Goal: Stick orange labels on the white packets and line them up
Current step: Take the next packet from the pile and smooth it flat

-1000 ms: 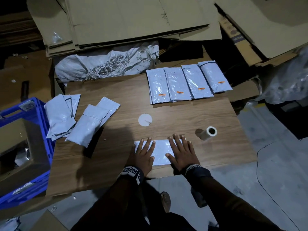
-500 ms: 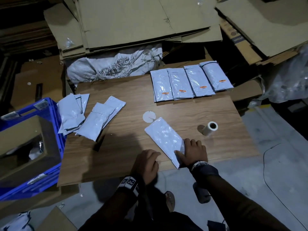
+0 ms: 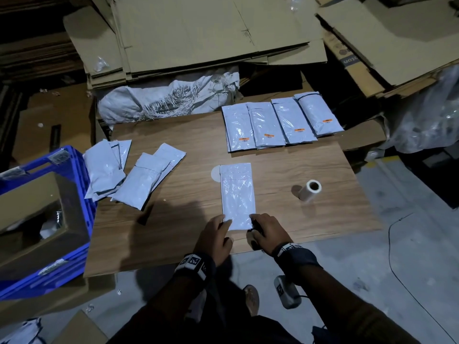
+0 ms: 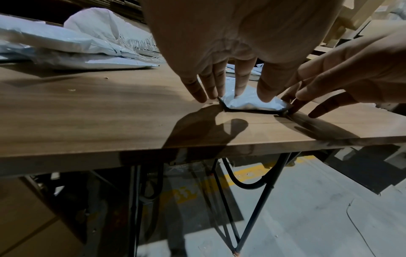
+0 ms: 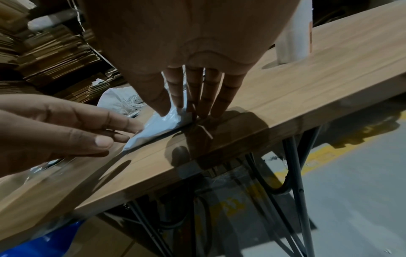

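Palms down at the worktop's (image 3: 285,170) near edge, the left hand (image 3: 215,238) and right hand (image 3: 269,232) press straight, slightly spread fingers onto the near corners of a white packet (image 3: 238,194) lying lengthwise; four labelled packets (image 3: 278,122) line the far edge.

A warehouse packing area: flattened cardboard boxes (image 3: 211,33) stacked behind a wooden surface (image 3: 173,219), a blue plastic crate (image 3: 74,219), a woven sack (image 3: 169,100), and concrete floor (image 3: 409,244) with yellow line markings (image 4: 252,173).
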Demonstrator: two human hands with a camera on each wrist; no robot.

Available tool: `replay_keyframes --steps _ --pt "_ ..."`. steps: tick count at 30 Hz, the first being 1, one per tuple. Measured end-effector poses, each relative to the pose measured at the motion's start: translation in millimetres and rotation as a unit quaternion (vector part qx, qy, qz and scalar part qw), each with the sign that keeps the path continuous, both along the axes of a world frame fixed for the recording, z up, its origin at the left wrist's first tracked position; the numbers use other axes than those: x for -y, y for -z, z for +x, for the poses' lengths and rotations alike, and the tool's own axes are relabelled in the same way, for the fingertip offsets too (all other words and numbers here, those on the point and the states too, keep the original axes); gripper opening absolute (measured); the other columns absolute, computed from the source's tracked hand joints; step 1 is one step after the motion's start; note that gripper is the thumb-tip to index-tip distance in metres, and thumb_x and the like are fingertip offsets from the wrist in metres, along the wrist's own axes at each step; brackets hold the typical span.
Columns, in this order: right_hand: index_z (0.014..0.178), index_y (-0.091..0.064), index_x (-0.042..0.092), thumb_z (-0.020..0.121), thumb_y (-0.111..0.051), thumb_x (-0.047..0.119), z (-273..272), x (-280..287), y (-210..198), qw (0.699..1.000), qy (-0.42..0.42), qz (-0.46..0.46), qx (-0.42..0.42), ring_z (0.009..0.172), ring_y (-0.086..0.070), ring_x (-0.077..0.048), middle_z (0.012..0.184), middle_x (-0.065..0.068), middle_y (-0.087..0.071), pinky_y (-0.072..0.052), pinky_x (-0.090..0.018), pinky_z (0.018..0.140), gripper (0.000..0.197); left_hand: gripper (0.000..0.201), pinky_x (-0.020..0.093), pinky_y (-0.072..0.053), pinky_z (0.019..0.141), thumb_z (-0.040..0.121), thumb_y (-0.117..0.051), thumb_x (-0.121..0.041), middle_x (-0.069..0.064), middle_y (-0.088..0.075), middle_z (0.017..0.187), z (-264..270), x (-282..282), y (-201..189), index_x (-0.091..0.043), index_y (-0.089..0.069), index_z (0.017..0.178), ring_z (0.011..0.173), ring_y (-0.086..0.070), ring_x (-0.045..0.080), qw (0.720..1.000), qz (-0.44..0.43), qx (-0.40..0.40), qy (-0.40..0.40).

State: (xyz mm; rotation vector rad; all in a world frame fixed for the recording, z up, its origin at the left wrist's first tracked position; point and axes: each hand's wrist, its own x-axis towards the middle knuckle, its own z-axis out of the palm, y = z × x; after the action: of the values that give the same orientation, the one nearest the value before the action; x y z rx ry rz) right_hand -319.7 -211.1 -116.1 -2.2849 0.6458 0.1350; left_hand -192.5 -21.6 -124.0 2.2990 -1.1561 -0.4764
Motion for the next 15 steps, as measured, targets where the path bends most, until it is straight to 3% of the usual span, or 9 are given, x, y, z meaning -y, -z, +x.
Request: replay_keyframes --steps 10,15 --pt "0.142 -0.056 0.021 0.082 -0.050 0.033 -1.2 12.1 -13.3 1.000 -0.001 -0.016 0.022 0.116 -0.054 -0.032 0.124 -0.007 -0.059 -0.046 -0.040 0.098 0.062 0.051 0.048 -0.048 0.105 0.081 -0.066 -0.020 0.022 -0.051 0.137 0.0 8.5 -7.3 -0.006 -0.064 0.130 0.130 -0.051 0.040 1.000 0.007 0.002 0.012" --pt "0.135 -0.061 0.017 0.077 -0.062 0.016 -22.4 62.3 -45.4 0.976 0.132 -0.122 0.121 0.116 -0.051 -0.035 0.129 -0.012 -0.055 -0.048 -0.043 0.098 0.058 0.047 0.047 -0.047 0.105 0.081 -0.066 -0.016 0.019 -0.049 0.139 1.5 28.1 -21.5 -0.010 -0.065 0.127 0.129 -0.050 0.038 0.999 -0.024 0.022 0.031"
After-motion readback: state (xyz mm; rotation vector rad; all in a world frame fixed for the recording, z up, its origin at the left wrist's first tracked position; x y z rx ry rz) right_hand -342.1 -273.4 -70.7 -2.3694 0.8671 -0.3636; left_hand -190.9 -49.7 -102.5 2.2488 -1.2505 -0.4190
